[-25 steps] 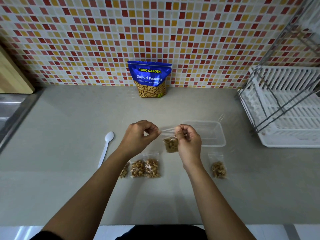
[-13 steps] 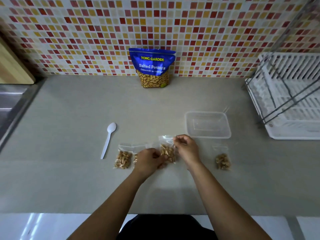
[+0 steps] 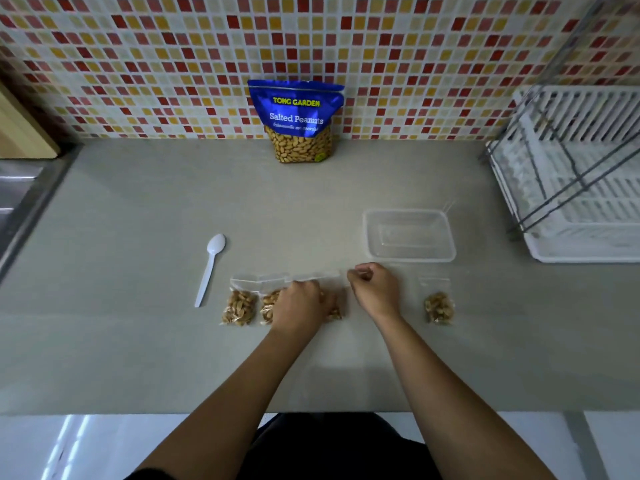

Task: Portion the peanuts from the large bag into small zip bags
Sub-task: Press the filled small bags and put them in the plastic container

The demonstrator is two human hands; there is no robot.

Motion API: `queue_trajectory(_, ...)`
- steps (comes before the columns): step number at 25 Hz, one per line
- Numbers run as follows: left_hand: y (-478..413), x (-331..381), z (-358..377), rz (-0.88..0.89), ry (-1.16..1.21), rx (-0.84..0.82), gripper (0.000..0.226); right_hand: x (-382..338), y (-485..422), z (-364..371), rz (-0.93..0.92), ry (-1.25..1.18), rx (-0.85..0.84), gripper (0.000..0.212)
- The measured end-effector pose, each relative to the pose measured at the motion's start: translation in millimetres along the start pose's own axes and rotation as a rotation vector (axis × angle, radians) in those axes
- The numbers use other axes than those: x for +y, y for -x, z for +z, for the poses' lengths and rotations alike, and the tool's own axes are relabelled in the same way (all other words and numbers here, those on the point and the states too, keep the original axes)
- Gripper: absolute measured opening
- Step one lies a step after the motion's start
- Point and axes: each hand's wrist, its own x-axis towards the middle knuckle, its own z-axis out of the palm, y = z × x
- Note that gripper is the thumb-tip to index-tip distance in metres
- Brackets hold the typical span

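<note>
Small zip bags (image 3: 240, 303) of peanuts lie mid-frame on the counter (image 3: 138, 341). The left hand (image 3: 299, 304) presses flat on them. The right hand (image 3: 375, 289) pinches one bag's top edge.

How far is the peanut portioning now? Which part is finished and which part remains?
Done: filled small bags lie in a row on the counter, the leftmost in plain view, and one more lies apart at the right. In hand: the left hand rests on the row while the right hand pinches at a bag's top. Left: the large bag still shows many peanuts; the spoon lies idle.
</note>
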Motion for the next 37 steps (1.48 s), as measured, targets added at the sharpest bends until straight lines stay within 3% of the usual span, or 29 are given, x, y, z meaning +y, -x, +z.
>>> queue_trajectory(4,-15.2,35.2,7.9,0.184,0.002,-0.058,0.037,24.5,-5.6,-54.1,-0.103,0.062,0.136,0.016)
queue_trajectory(8,-25.1,75.4,31.2,0.413,0.028,-0.124,0.035,76.6,-30.3,-103.0,-0.027,0.129,0.353,0.017)
queue_trajectory(11,-25.9,109.9,47.7,0.455,0.031,-0.142,0.03,103.5,-42.6,-114.1,0.086,0.224,0.256,0.03)
queue_trajectory(14,-28.6,136.6,61.4,0.318,0.189,-0.163,0.027,113.4,-43.0,-106.4,0.074,0.207,0.167,0.026)
queue_trajectory(18,-33.6,151.7,72.7,-0.066,0.603,-0.135,0.028,113.3,-32.2,-104.3,0.032,0.034,0.163,0.01)
queue_trajectory(20,-33.6,150.8,75.4,-0.132,0.688,-0.111,0.027,108.0,-23.2,-108.9,0.013,-0.11,0.167,0.005)
queue_trajectory(26,-14.4,123.3,56.2,-0.003,0.931,-0.062,0.011,74.7,0.5,-106.9,-0.009,-0.55,0.122,0.009)
queue_trajectory(32,-12.4,74.3,-31.0,0.069,1.244,0.065,0.014,-24.1,17.8,-78.1,-0.126,-0.906,0.046,0.006)
queue_trajectory(37,-17.7,38.6,-95.9,0.243,1.109,0.205,0.009,-89.1,27.2,-57.3,-0.173,-1.019,-0.004,0.005)
